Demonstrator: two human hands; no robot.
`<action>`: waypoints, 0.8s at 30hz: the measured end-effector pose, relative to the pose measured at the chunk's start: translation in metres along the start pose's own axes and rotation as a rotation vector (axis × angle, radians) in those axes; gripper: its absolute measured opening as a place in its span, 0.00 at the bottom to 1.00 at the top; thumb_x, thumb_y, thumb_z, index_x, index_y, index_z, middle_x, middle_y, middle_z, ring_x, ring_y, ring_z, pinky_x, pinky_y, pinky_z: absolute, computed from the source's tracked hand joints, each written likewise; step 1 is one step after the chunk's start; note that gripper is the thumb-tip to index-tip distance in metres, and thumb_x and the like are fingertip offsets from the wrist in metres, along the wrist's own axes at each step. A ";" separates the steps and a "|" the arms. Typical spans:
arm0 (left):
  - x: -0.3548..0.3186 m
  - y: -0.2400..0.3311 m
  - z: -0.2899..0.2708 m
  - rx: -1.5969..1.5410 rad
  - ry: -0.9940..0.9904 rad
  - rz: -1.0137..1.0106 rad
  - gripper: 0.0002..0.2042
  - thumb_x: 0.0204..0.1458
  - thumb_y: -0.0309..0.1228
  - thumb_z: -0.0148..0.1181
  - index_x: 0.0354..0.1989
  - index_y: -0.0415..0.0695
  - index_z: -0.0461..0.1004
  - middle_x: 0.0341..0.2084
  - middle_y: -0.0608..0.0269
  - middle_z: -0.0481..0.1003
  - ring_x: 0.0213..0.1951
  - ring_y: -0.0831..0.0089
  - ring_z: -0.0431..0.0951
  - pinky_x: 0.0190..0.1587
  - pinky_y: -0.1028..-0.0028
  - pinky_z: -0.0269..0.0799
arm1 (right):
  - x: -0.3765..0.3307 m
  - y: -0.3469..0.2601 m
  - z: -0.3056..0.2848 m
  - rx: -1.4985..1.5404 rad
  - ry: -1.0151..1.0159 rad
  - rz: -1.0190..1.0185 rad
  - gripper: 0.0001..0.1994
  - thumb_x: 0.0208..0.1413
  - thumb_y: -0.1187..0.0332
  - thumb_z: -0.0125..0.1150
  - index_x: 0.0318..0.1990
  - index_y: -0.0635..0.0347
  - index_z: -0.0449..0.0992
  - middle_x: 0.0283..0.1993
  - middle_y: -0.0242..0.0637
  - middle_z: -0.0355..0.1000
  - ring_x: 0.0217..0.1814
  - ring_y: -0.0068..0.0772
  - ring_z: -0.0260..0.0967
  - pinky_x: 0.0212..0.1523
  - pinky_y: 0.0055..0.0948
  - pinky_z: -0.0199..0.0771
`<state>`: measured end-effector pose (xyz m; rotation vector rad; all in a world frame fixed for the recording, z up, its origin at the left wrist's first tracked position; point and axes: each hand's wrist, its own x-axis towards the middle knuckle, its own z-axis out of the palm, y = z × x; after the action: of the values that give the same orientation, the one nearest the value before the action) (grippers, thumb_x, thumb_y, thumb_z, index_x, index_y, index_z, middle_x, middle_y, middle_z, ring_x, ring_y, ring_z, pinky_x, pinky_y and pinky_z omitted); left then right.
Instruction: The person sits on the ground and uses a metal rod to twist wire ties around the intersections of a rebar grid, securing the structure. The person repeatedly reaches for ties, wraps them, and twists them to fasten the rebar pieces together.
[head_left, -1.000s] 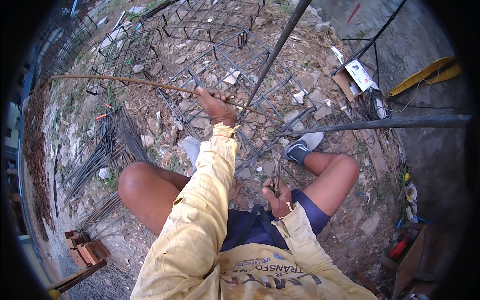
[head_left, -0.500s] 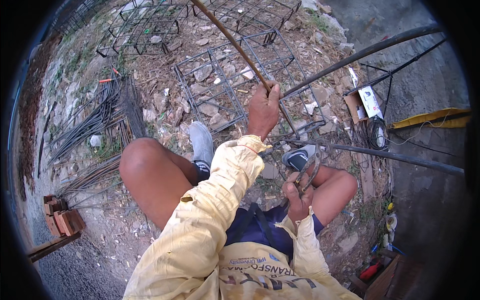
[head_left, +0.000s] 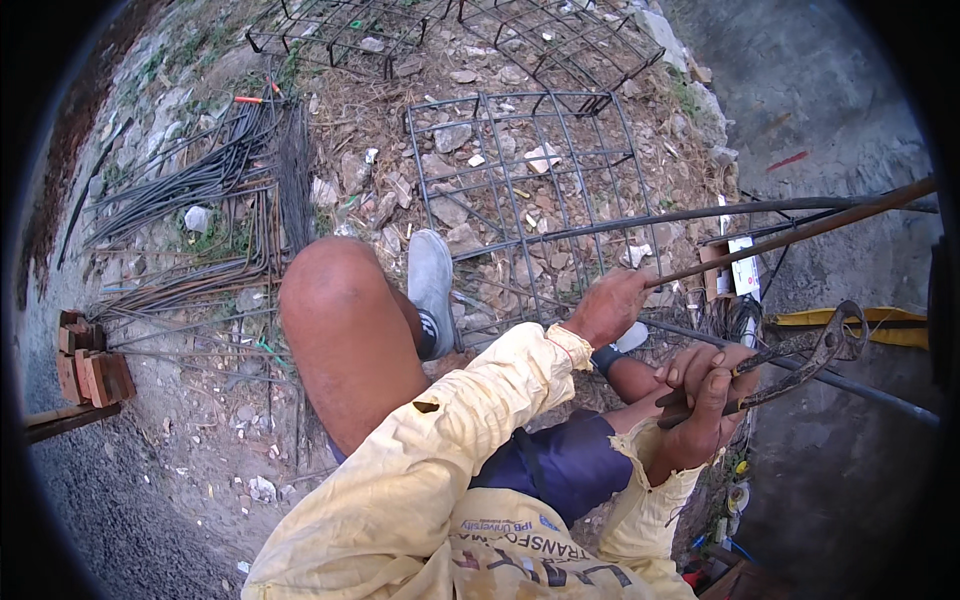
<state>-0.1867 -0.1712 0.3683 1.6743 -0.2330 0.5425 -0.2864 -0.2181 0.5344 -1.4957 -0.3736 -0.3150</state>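
My left hand [head_left: 610, 308] is closed round a thin rusty steel rod [head_left: 790, 237], which runs off toward the upper right. In my right hand [head_left: 705, 400] are metal pincers [head_left: 828, 345], fingers wrapped about the handles and jaws pointing right. A long dark bar [head_left: 600, 229] passes beyond my left hand, over a welded-looking or tied steel grid frame [head_left: 508, 170] on the rubble. Another dark bar [head_left: 860, 393] runs behind the pincers toward the lower right. How the rod ends inside my left fist is hidden.
Two more steel frames [head_left: 560, 50] lie at the far side. Bundles of cut bars [head_left: 200, 185] rest at left, with stacked red bricks [head_left: 100, 378] nearer. At right are a white-and-brown carton [head_left: 744, 268] and a yellow strip [head_left: 890, 328]. Broken stones cover the ground.
The rod in my left hand has swung from pointing far left to pointing right, and that hand has come nearer. My right hand has lifted rightward with the pincers. The view has shifted.
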 end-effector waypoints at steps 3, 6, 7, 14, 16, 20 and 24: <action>-0.012 0.000 0.010 0.061 -0.083 0.002 0.09 0.54 0.27 0.53 0.43 0.44 0.70 0.31 0.53 0.74 0.38 0.51 0.74 0.41 0.58 0.70 | 0.009 -0.012 -0.003 0.124 0.012 -0.019 0.10 0.61 0.67 0.54 0.42 0.61 0.61 0.25 0.32 0.56 0.19 0.18 0.54 0.17 0.18 0.57; -0.014 0.001 0.017 0.102 -0.152 0.022 0.10 0.54 0.26 0.52 0.44 0.45 0.70 0.32 0.54 0.74 0.38 0.53 0.73 0.43 0.59 0.70 | 0.016 -0.018 -0.005 -0.080 0.172 -0.156 0.10 0.62 0.68 0.54 0.43 0.62 0.61 0.29 0.34 0.57 0.19 0.17 0.54 0.17 0.16 0.55; -0.014 -0.002 0.017 0.108 -0.163 0.028 0.09 0.54 0.26 0.52 0.44 0.46 0.70 0.32 0.54 0.74 0.39 0.53 0.73 0.43 0.59 0.70 | 0.019 -0.019 -0.004 -0.082 0.222 -0.186 0.11 0.61 0.67 0.55 0.44 0.64 0.62 0.32 0.37 0.59 0.18 0.16 0.53 0.17 0.15 0.52; -0.014 -0.001 0.020 0.039 -0.145 0.056 0.09 0.54 0.25 0.51 0.44 0.45 0.70 0.32 0.54 0.74 0.39 0.53 0.72 0.43 0.58 0.68 | 0.046 -0.025 0.028 -0.197 0.502 -0.591 0.16 0.58 0.65 0.62 0.44 0.65 0.64 0.43 0.47 0.67 0.17 0.16 0.53 0.17 0.16 0.49; -0.006 0.004 0.018 0.023 -0.124 0.066 0.10 0.53 0.25 0.51 0.44 0.45 0.70 0.32 0.54 0.74 0.39 0.53 0.73 0.43 0.58 0.68 | 0.060 -0.030 0.038 -0.208 0.549 -0.666 0.18 0.56 0.64 0.63 0.45 0.66 0.65 0.45 0.48 0.69 0.17 0.17 0.53 0.16 0.15 0.49; 0.008 0.003 0.017 0.019 -0.085 0.058 0.10 0.53 0.24 0.52 0.44 0.44 0.70 0.31 0.54 0.74 0.38 0.51 0.73 0.43 0.58 0.69 | 0.084 -0.044 0.036 -0.119 0.408 -0.600 0.23 0.57 0.61 0.62 0.51 0.70 0.64 0.47 0.52 0.70 0.16 0.16 0.52 0.15 0.14 0.48; 0.016 0.006 0.018 -0.043 -0.053 0.056 0.09 0.53 0.25 0.52 0.43 0.43 0.70 0.30 0.52 0.74 0.37 0.49 0.74 0.42 0.57 0.69 | 0.105 -0.064 0.020 -0.145 0.105 -0.484 0.21 0.63 0.61 0.55 0.55 0.70 0.62 0.49 0.59 0.69 0.16 0.13 0.53 0.14 0.12 0.51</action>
<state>-0.1718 -0.1874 0.3791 1.6459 -0.3292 0.5318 -0.2198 -0.1988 0.6378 -1.5100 -0.6397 -0.8152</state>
